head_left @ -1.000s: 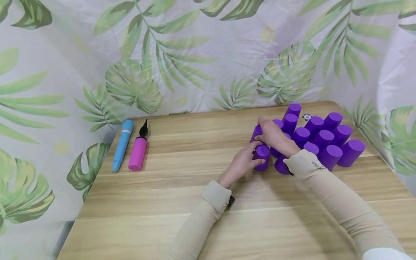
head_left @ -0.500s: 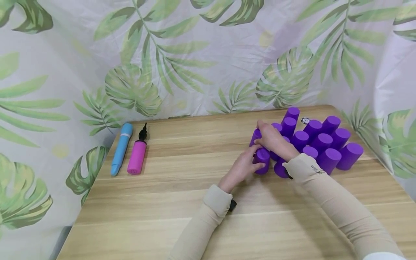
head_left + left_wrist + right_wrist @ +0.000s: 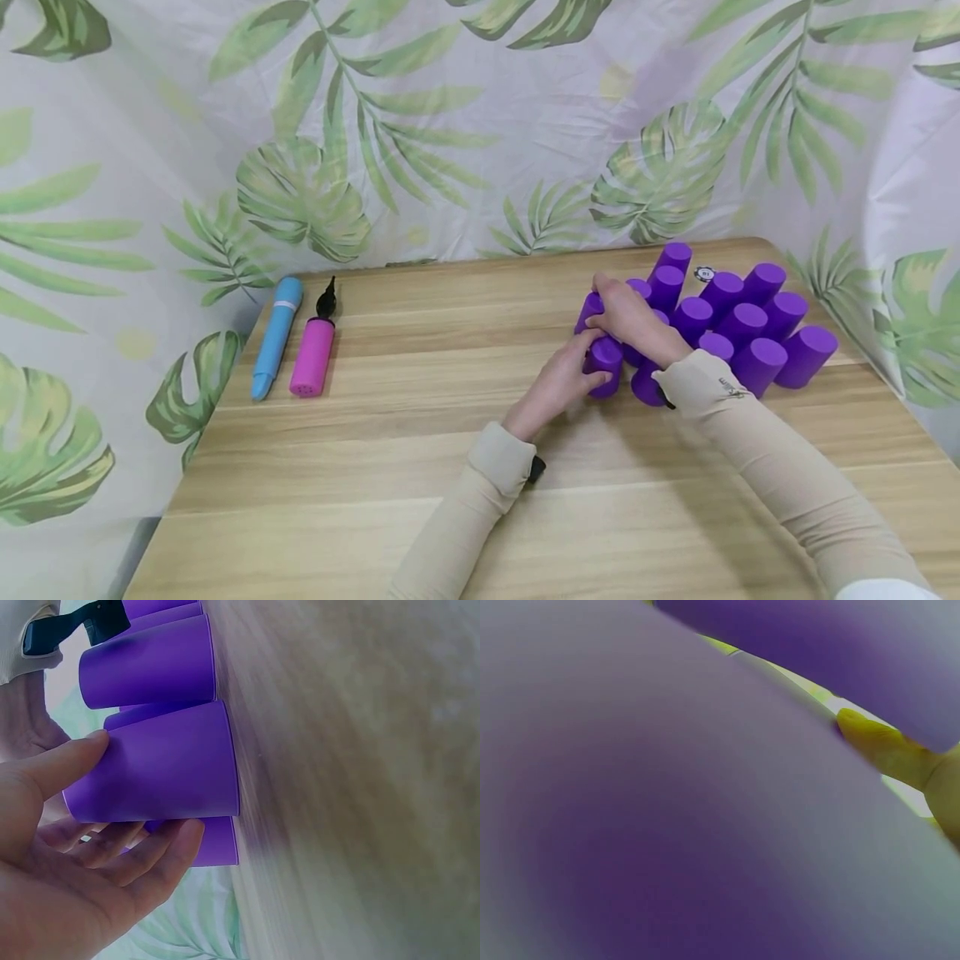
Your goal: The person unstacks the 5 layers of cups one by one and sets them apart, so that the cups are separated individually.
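Note:
Purple cups stand upside down in a group at the table's right. My left hand (image 3: 553, 382) holds the front-left cup (image 3: 604, 365), thumb on one side and fingers on the other; in the left wrist view its wall (image 3: 161, 769) shows between thumb and fingers, its rim down at the table. Just behind, my right hand (image 3: 628, 315) reaches over the group and grips another cup (image 3: 588, 313), which it partly hides. The right wrist view is mostly filled by a blurred purple cup (image 3: 667, 825), with the thumb (image 3: 885, 750) between it and a second one.
A black-and-white poker chip (image 3: 704, 273) lies behind the cups. To the left are a pink hand pump (image 3: 312, 358) with a black nozzle and a blue tube-shaped item (image 3: 277, 337) with a white band. A leaf-print curtain (image 3: 450, 133) hangs behind the wooden table (image 3: 375, 467).
The head view shifts slightly up and down. Both hands stay on the same cups, and no cup visibly moves on the table.

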Tool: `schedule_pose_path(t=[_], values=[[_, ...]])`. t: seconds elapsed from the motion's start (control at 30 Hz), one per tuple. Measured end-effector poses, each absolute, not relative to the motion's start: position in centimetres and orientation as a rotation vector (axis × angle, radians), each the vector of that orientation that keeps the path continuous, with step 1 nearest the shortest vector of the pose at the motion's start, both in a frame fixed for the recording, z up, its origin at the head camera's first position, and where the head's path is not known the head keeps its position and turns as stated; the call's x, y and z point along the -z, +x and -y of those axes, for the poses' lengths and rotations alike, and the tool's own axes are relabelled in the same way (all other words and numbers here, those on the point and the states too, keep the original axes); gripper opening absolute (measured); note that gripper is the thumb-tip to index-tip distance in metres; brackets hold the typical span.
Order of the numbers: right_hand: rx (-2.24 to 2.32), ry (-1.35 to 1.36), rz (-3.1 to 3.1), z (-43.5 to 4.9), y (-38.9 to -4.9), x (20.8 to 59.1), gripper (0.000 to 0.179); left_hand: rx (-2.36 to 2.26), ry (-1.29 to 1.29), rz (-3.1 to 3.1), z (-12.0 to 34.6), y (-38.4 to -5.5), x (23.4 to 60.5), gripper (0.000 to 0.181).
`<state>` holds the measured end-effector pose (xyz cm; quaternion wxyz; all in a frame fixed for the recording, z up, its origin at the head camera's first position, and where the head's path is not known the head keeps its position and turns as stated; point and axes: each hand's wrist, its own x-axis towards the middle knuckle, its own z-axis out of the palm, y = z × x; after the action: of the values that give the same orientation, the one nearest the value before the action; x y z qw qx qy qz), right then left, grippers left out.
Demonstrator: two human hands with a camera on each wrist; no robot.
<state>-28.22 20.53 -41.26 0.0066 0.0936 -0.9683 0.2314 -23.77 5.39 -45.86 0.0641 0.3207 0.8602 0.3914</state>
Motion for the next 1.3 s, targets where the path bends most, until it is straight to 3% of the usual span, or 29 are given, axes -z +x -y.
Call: schedule_pose_path(t=[1.0, 1.3], values=[[-0.744, 0.292, 3.022, -20.45, -28.22, 41.34, 0.036, -1.167, 0.973, -2.632, -5.33, -23.68, 46.01, 0.059], [-0.757, 0.297, 3.014, -20.58, -28.66, 41.42, 0.036, -1.185, 0.918, -2.576, -4.96, -24.3, 46.03, 0.068]])
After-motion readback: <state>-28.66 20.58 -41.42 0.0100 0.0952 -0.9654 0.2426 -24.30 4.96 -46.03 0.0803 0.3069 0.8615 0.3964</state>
